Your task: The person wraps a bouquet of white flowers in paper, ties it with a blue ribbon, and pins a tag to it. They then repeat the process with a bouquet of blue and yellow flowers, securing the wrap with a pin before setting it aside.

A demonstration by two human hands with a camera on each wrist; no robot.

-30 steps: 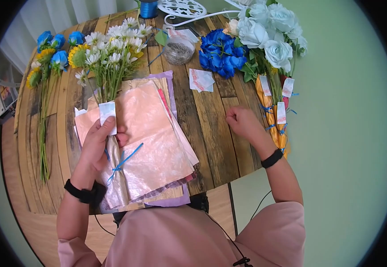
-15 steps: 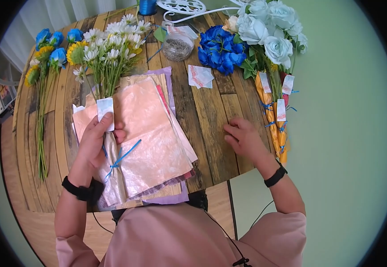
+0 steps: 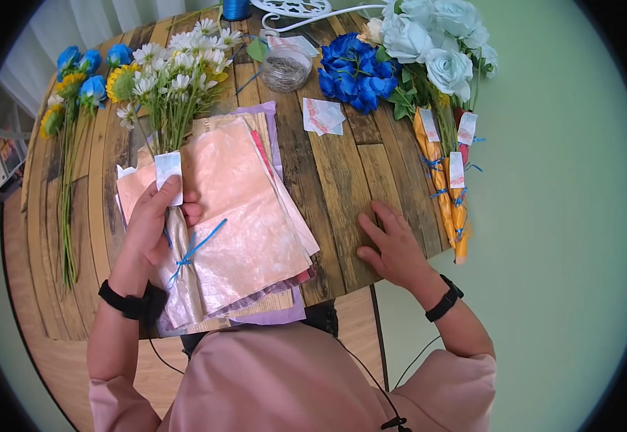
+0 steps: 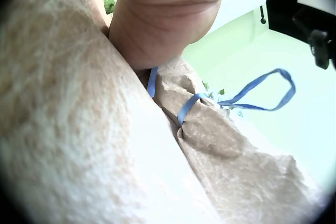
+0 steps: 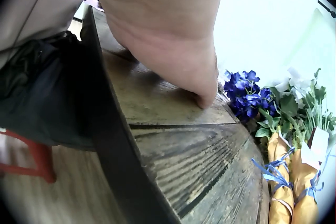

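Observation:
My left hand (image 3: pixel 151 225) grips a bouquet of white daisies (image 3: pixel 177 85) at its wrapped stems, the thumb pressing a small printed card (image 3: pixel 168 170) against them. Below the fingers, a blue ribbon (image 3: pixel 202 243) is tied round the pale wrapping (image 3: pixel 187 295); in the left wrist view the ribbon (image 4: pixel 191 109) rings the crinkled wrapping (image 4: pixel 220 145). Under the bouquet lies a stack of pink and purple paper sheets (image 3: pixel 241 209). My right hand (image 3: pixel 397 252) rests on the wooden table with fingers spread, holding nothing; the right wrist view shows its underside (image 5: pixel 168 50) close to the boards.
Two orange-wrapped bouquets (image 3: pixel 439 198) with cards lie at the right, near pale blue roses (image 3: pixel 449 75) and blue hydrangeas (image 3: pixel 356 75). Loose cards (image 3: pixel 323 117), a clear tub (image 3: pixel 285 72) and a blue spool (image 3: pixel 236 9) are further back. Long-stemmed flowers (image 3: pixel 68 209) lie left.
My right hand has unfolded from a loose curl, moved slightly towards the near edge and spread its fingers on the table. My left hand keeps its grip on the bouquet and card.

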